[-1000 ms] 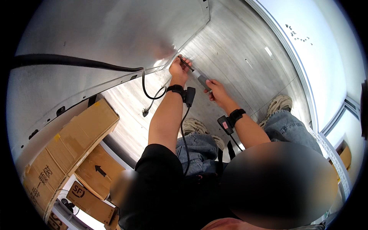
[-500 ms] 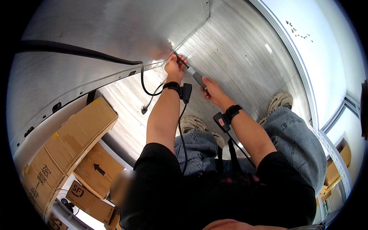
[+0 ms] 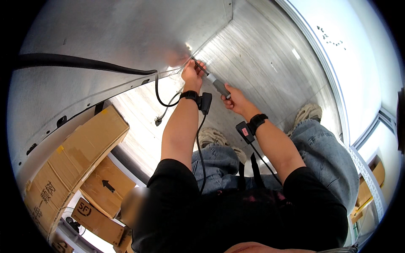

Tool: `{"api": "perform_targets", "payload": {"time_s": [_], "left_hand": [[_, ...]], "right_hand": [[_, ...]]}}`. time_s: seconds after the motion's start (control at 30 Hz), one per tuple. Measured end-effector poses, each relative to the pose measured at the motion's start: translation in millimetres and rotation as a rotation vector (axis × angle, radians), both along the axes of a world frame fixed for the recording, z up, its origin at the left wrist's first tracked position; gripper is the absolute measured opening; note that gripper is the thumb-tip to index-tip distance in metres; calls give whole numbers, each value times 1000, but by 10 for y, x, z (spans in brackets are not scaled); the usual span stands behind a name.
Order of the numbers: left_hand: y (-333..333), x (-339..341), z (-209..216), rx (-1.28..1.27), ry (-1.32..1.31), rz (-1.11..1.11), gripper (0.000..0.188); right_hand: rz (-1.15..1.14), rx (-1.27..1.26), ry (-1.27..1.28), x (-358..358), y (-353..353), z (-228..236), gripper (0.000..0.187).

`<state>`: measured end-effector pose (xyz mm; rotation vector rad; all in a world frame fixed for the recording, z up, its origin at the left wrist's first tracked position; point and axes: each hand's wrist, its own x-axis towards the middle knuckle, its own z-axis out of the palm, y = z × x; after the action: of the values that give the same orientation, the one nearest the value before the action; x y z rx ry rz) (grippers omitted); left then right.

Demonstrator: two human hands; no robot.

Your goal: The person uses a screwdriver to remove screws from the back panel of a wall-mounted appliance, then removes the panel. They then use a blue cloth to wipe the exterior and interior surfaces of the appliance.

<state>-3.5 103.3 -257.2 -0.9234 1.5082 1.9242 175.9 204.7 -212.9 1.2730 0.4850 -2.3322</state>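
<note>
We hold a screwdriver (image 3: 221, 87) in our right hand (image 3: 236, 101), the fingers closed around the rear of its grey handle. It slants up and to the left, its dark shaft running to the lower edge of a large metal panel (image 3: 122, 38); the very tip is too small for us to make out. Our left hand (image 3: 192, 76) is at that same edge, its fingers bent around the shaft near the far end, though we cannot tell whether they press on it. Each wrist wears a black strap with a small black box, and a thin lead runs down from each. Across the panel stretches a thick black cable (image 3: 93, 64), which narrows and loops down toward our left wrist. A plug (image 3: 158, 122) lies on the pale floor (image 3: 270, 55) to the left of our left forearm. Cardboard boxes (image 3: 95, 141) are stacked at the lower left, and our light shoes (image 3: 311, 112) are planted below and to the right of our hands.
</note>
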Motion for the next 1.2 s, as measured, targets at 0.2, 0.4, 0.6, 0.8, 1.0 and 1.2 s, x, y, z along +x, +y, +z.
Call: {"api": "perform_targets", "payload": {"time_s": [0.2, 0.4, 0.6, 0.8, 1.0, 1.2], "left_hand": [[-30, 21, 96, -8, -8, -108, 21], [137, 116, 292, -146, 31, -90, 8], [109, 22, 183, -175, -17, -53, 14], [42, 42, 192, -38, 25, -213, 14], [126, 108, 235, -215, 94, -230, 11], [192, 44, 252, -246, 94, -165, 10]], "right_hand": [[18, -237, 148, 23, 126, -140, 39], [196, 530, 116, -75, -65, -49, 38], [179, 520, 99, -72, -65, 64, 44], [74, 227, 70, -22, 52, -151, 43], [307, 1137, 271, 7, -203, -330, 41], [131, 258, 88, -92, 96, 94, 41]]}}
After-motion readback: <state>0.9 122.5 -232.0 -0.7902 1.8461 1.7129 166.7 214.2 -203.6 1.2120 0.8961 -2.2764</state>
